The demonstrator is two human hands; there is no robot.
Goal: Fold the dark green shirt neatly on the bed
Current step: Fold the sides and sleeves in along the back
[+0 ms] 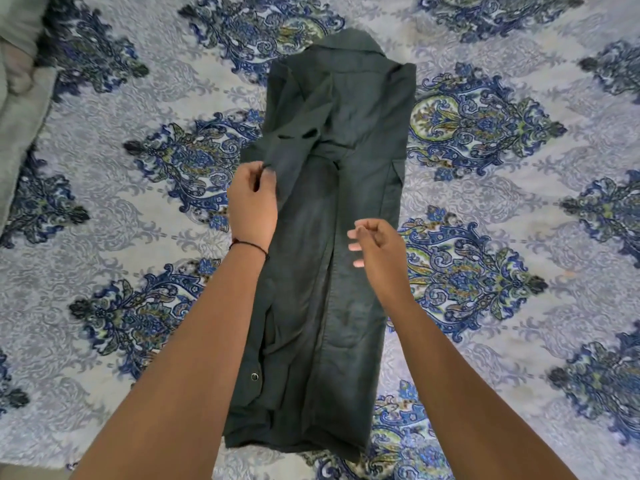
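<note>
Both forearms enter from the bottom edge and reach up over the bed [519, 202], which is covered by a pale sheet printed with blue and green medallions.

At far left, a grey cloth [20, 109] lies bunched along the edge of the view; what it is cannot be determined.

Moving right, the left hand [252, 206] sits at the left edge of the dark green shirt [346, 306], roughly at mid-length. Its thumb and fingers are pinched together on the end of a folded-in sleeve [298, 147], which runs diagonally up toward the collar [349, 43]. A thin dark cord bracelet [250, 244] circles the left wrist.

Centre: the shirt lies flat on the bed as 1 long narrow strip, both sides folded inward, collar at the far end and hem nearest the viewer. It runs lengthwise between the 2 arms. 1 metal snap [254, 376] shows on the lower left fold. The lower left section is slightly rumpled; the right fold lies smoother.

Right of centre, the right hand [375, 242] hovers over the shirt's right half, fingers curled loosely inward, thumb near the fingertips, holding nothing. Whether it touches the fabric cannot be determined.
</note>
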